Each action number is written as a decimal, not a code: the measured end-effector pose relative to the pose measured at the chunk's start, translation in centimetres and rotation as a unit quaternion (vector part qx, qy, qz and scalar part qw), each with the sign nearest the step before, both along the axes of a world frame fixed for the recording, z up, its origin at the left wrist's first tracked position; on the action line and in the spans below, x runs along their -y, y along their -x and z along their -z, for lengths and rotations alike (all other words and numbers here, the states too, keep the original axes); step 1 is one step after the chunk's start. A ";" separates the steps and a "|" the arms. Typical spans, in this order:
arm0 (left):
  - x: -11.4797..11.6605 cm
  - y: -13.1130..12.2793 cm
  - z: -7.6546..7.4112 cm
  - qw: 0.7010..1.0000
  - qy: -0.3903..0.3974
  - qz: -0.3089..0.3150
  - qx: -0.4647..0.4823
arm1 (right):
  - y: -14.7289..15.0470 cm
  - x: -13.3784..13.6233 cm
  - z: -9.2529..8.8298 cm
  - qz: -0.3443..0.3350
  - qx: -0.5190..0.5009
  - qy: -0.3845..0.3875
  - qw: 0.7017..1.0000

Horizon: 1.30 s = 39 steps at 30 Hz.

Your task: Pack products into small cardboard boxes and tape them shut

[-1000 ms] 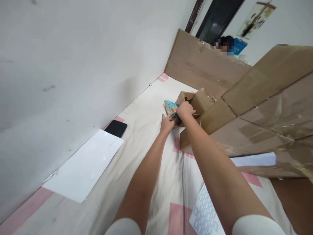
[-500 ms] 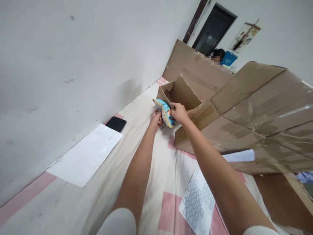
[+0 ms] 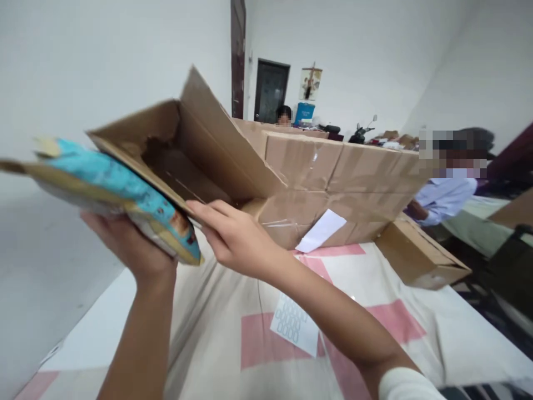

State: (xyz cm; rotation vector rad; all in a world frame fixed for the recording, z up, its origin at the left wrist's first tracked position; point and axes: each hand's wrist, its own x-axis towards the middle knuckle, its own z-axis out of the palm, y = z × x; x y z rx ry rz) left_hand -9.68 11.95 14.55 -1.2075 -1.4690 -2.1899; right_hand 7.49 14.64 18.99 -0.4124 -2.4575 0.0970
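My left hand [image 3: 139,244] is closed on a plump blue-and-yellow packet [image 3: 119,180], gripping it from underneath at the left. The packet lies tilted along the outer side of an open cardboard box [image 3: 220,130]. My right hand [image 3: 235,236] pinches the box's near rim, thumb and fingers on the cardboard close to the packet's right end. The box is tipped, and its dark inside shows with a ragged hole in one wall. My left fingers are partly hidden behind the packet.
Taped cardboard boxes [image 3: 303,166] form a wall behind, with a white paper slip [image 3: 320,230] against it. A printed sheet [image 3: 293,325] lies on the pink-and-white cloth [image 3: 216,339]. Another open box [image 3: 420,255] sits right, near a person in a light shirt [image 3: 443,200]. A second person is behind the wall.
The packet and the small box have come up, nearer to me and to the left, with both hands. My view has turned right and levelled, so a second person now shows.
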 end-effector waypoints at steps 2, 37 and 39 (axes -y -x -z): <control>2.7 -1.6 2.9 0.999 0.012 -0.013 0.032 | -5.1 1.9 2.0 -0.002 -0.005 0.007 1.000; 21.2 -14.3 -4.1 0.678 0.571 0.286 -0.364 | -25.5 16.9 17.6 -0.028 -0.196 -0.205 0.958; 21.6 -14.9 -4.0 0.685 0.556 0.258 -0.393 | -25.4 16.6 17.8 -0.035 -0.196 -0.180 0.963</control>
